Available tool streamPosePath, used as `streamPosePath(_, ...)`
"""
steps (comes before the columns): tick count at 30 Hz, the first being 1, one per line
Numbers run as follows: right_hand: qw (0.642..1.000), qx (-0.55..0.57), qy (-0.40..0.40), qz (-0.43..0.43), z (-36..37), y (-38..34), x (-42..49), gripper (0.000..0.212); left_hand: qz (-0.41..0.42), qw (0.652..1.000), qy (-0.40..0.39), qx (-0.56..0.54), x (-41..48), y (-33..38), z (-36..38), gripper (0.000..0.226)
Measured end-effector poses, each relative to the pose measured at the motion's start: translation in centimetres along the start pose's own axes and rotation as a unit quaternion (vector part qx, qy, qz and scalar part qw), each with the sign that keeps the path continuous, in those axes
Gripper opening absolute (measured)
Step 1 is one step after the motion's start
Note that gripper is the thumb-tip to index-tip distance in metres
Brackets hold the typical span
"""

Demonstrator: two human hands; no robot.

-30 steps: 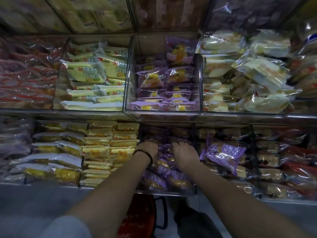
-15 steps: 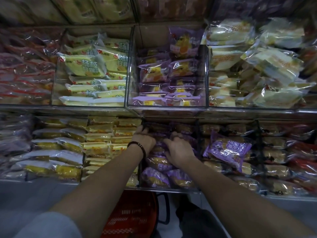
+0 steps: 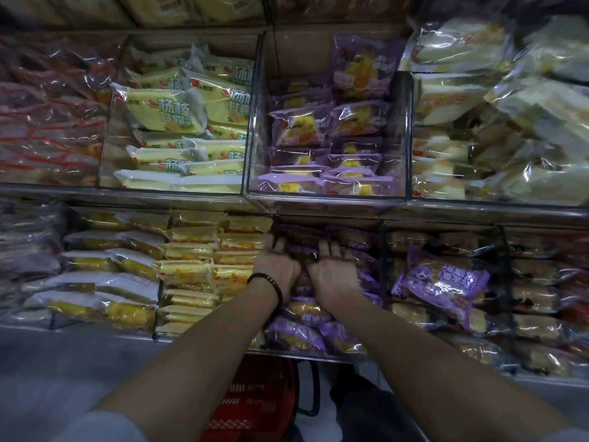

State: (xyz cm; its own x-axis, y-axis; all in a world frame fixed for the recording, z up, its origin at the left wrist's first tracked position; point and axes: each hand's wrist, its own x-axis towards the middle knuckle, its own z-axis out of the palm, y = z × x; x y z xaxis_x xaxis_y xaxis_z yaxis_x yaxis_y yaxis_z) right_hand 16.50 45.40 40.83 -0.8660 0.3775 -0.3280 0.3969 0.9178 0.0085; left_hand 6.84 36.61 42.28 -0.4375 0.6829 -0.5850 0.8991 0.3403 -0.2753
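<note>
Pushed further back into the clear bin (image 3: 384,282) since half a second ago: left hand (image 3: 275,266) and right hand (image 3: 334,277), side by side over the bin's rear half. Left fingers fairly straight and spread, laid against the purple packets (image 3: 306,311) at the bin's back, nothing gripped. Right fingertips sunk among the same packets; cannot tell whether holding one or merely pressing. Dark bracelet (image 3: 271,283) on left wrist, close to the bin's left wall. Purple packets stacked inside the bin, front rows below the wrists, more under the fingers. Just right of the bin: larger purple bag (image 3: 446,285) lying tilted on brown-filled packets. Just left of the bin: yellow packets (image 3: 191,269) in tidy stacks. Directly above the bin: upper clear box (image 3: 325,197) of purple-and-yellow packets. Below the bin's front edge, between the forearms: red basket (image 3: 255,406).
</note>
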Motion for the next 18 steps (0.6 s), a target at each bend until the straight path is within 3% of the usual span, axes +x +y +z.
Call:
streamPosePath(4,1.0,-0.004,-0.001,0.015,0.4,0.0,-0.2,0.029,-0.031,0.999,0.02,-0.024,-0.2,0.7,0.3,0.037)
streamPosePath(13,0.998,0.008,0.001,0.057,1.1,0.3,0.2,0.058,-0.017,0.998,0.064,-0.025,0.6,-0.3,-0.7,0.029)
streamPosePath(18,0.998,0.042,-0.043,0.018,0.2,1.2,0.4,0.067,0.022,0.999,0.037,0.013,0.9,-1.4,-0.7,0.033)
